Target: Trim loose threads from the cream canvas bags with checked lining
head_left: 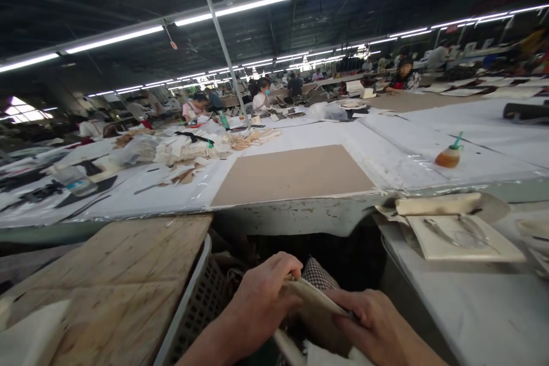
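Low in the middle of the head view, my left hand (266, 293) is closed over the edge of a cream fabric or leather piece (319, 309), fingers curled at its upper left corner. On the right side of the same piece, my right hand (369, 317) pinches its edge, thumb and fingers on either face. The piece is bent and open toward me, with a dark inside; it may be a bag part, but I cannot tell. Behind it shows a checked cloth (319, 274). Part of the piece's lower end is hidden by my hands and the frame edge.
A perforated plastic basket (195, 303) stands left of my hands, beside a wooden board (115, 280). A brown sheet (295, 174) lies on the white table ahead. At right are a cream bag piece with handles (463, 237) and a glue bottle (448, 157). Several people work farther back.
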`<control>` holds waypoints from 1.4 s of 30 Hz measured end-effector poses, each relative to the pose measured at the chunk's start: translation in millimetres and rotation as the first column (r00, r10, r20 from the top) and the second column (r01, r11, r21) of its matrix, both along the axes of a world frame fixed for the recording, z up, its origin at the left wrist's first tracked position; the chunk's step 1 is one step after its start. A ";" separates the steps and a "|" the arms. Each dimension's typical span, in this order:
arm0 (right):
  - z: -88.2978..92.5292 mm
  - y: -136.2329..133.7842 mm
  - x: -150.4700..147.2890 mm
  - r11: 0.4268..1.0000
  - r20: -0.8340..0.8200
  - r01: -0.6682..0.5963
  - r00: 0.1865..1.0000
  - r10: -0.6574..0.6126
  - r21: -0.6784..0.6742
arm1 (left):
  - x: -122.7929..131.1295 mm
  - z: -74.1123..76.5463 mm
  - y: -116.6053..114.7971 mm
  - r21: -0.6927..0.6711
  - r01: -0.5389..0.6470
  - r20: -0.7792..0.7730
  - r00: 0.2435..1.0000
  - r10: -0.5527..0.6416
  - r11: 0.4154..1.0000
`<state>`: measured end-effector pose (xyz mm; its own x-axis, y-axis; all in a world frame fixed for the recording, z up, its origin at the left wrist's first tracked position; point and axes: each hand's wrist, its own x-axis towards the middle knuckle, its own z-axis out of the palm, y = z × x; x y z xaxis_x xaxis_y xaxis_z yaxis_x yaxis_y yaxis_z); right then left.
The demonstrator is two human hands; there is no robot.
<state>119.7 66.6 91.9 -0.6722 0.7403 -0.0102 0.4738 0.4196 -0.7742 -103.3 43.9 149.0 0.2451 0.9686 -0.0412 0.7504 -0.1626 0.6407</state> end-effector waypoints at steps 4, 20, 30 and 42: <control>-0.3 -2.4 1.9 1.000 -0.067 -0.015 0.998 0.013 -0.027 | 3.8 -6.8 5.5 0.057 0.049 -0.053 0.998 -0.045 0.997; -18.0 -8.2 7.6 0.919 -0.196 0.355 0.902 -0.385 -0.171 | 3.2 -22.7 19.9 0.262 0.216 0.015 0.974 -0.228 0.941; -14.8 -6.7 21.3 0.926 -0.177 0.263 0.932 -0.317 -0.272 | -0.2 -36.3 16.9 0.403 0.262 0.048 0.951 -0.306 0.877; -22.4 -3.7 20.7 0.998 -0.183 0.061 0.981 -0.065 -0.027 | 11.7 -32.0 23.4 0.426 0.153 0.088 0.974 -0.208 0.892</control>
<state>140.4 62.9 69.5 -0.6162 0.7821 0.0933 0.3476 0.3763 -0.8588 -91.6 67.4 116.9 0.3935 0.8294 0.3966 0.5993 -0.5585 0.5736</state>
